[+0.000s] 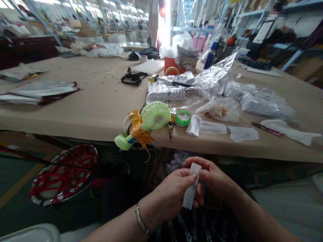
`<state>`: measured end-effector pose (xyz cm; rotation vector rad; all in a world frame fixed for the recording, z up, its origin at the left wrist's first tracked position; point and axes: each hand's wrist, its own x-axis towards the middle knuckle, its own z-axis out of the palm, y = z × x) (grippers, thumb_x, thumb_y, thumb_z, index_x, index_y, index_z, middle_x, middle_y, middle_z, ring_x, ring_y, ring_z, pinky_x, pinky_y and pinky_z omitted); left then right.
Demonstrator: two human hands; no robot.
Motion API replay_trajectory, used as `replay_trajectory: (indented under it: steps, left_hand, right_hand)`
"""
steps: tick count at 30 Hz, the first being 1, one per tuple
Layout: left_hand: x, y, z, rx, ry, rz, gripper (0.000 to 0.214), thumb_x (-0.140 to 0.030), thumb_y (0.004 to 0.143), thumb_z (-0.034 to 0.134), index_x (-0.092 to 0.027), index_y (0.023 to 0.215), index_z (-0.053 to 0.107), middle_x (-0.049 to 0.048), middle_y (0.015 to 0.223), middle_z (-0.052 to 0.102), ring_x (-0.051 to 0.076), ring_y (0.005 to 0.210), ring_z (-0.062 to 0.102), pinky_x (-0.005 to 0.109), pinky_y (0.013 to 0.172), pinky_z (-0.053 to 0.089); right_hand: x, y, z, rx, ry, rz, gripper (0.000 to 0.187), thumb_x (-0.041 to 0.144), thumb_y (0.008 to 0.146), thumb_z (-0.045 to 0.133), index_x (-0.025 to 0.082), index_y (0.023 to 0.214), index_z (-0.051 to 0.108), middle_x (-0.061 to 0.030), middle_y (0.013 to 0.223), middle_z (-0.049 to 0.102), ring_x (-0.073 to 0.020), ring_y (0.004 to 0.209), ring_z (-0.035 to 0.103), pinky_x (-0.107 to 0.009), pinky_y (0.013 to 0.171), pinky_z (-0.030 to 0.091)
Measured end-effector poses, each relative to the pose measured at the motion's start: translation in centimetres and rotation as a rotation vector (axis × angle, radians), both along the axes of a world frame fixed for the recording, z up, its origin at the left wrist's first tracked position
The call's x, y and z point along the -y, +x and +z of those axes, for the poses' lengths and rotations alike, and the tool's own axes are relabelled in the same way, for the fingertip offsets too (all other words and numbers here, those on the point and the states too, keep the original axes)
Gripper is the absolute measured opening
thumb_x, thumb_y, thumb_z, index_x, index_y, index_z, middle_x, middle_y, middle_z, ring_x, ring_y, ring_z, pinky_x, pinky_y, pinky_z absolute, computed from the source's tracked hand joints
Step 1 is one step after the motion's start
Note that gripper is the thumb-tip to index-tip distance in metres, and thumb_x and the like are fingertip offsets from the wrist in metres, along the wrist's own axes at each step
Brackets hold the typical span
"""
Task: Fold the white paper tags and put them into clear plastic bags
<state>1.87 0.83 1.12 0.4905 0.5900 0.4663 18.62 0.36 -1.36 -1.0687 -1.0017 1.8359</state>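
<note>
A narrow white printed care label (191, 190) is held over my lap, below the table's front edge. My left hand (174, 190) is closed on it, the thumb pressed flat across its face. From the other side, my right hand (214, 176) is closed at the label's upper end, its thumb tip beside the strip and its fingers curled behind. Some fingertips are hidden behind the label and the left hand. On the table just beyond lie stacks of similar labels (213, 127), with another bundle (193, 125) to their left.
A green fan (155, 116) is taped at the table edge (83, 124). Beside it are a green round container (183, 118) and a small pointed tool (171, 131). Plastic bags (264, 101), tweezers (267, 129) and a small hammer (171, 81) lie behind. A red-strapped stool (64, 174) stands left.
</note>
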Motion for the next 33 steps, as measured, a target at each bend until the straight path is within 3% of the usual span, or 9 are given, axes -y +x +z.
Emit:
replay_trajectory:
  steps: [2, 4, 7, 10, 13, 18, 33]
  left_hand:
    - [0.2, 0.0, 0.1, -0.004, 0.021, -0.015, 0.027, -0.037, 0.082, 0.062, -0.01, 0.081, 0.056, 0.0029, 0.064, 0.054, 0.009, 0.049, 0.054, 0.016, 0.045, 0.041]
    - [0.4, 0.0, 0.1, -0.02, 0.025, -0.007, 0.028, -0.038, 0.081, 0.064, -0.011, 0.081, 0.055, 0.0024, 0.064, 0.054, 0.009, 0.049, 0.054, 0.016, 0.045, 0.041]
    - [0.7, -0.1, 0.0, -0.017, 0.014, 0.013, 0.031, -0.04, 0.078, 0.066, -0.011, 0.08, 0.055, 0.0018, 0.064, 0.053, 0.009, 0.051, 0.055, 0.016, 0.046, 0.041]
    - [0.9, -0.3, -0.2, -0.011, -0.003, 0.053, 0.035, -0.043, 0.076, 0.069, -0.011, 0.083, 0.056, 0.0011, 0.064, 0.054, 0.009, 0.051, 0.055, 0.017, 0.047, 0.04]
    - [1.1, -0.3, -0.1, -0.033, -0.033, 0.081, 0.037, -0.043, 0.072, 0.072, -0.012, 0.083, 0.056, 0.0006, 0.063, 0.054, 0.01, 0.051, 0.055, 0.017, 0.048, 0.04]
    - [1.4, -0.2, -0.3, -0.046, -0.045, 0.088, 0.035, -0.042, 0.073, 0.071, -0.012, 0.083, 0.056, 0.0005, 0.061, 0.054, 0.009, 0.05, 0.054, 0.018, 0.048, 0.039]
    - [2.0, -0.2, -0.8, -0.072, -0.072, 0.077, 0.034, -0.041, 0.074, 0.07, -0.011, 0.084, 0.057, 0.0008, 0.063, 0.053, 0.009, 0.05, 0.053, 0.017, 0.048, 0.039]
  right_hand:
    - [0.2, 0.0, -0.1, 0.001, 0.056, 0.026, 0.031, 0.03, 0.082, 0.068, 0.024, 0.112, 0.065, -0.0035, 0.108, 0.065, -0.0083, 0.079, 0.062, -0.018, 0.07, 0.051]
    - [0.4, -0.2, 0.2, 0.072, 0.195, -0.057, 0.029, 0.032, 0.085, 0.066, 0.026, 0.113, 0.064, -0.0028, 0.109, 0.064, -0.0082, 0.08, 0.061, -0.017, 0.07, 0.05]
    - [0.9, -0.4, 1.0, 0.41, 0.517, -0.178, 0.027, 0.032, 0.087, 0.063, 0.024, 0.113, 0.063, -0.0039, 0.107, 0.064, -0.011, 0.087, 0.061, -0.02, 0.076, 0.051]
    - [1.4, -0.4, 1.6, 0.732, 0.829, -0.195, 0.028, 0.026, 0.089, 0.059, 0.022, 0.116, 0.061, -0.0061, 0.111, 0.061, -0.0144, 0.104, 0.059, -0.023, 0.09, 0.049]
    - [1.9, -0.3, 1.8, 0.895, 0.973, -0.175, 0.027, 0.023, 0.091, 0.054, 0.021, 0.118, 0.058, -0.0058, 0.113, 0.06, -0.0118, 0.106, 0.058, -0.019, 0.093, 0.048]
    - [2.3, -0.3, 1.6, 1.005, 1.06, -0.141, 0.025, 0.024, 0.094, 0.049, 0.018, 0.117, 0.057, -0.0076, 0.109, 0.06, -0.0142, 0.103, 0.058, -0.024, 0.09, 0.051]
    - [3.0, -0.5, 0.9, 0.985, 1.029, -0.101, 0.024, 0.02, 0.095, 0.048, 0.018, 0.117, 0.057, -0.0063, 0.107, 0.061, -0.0125, 0.102, 0.058, -0.022, 0.088, 0.05]
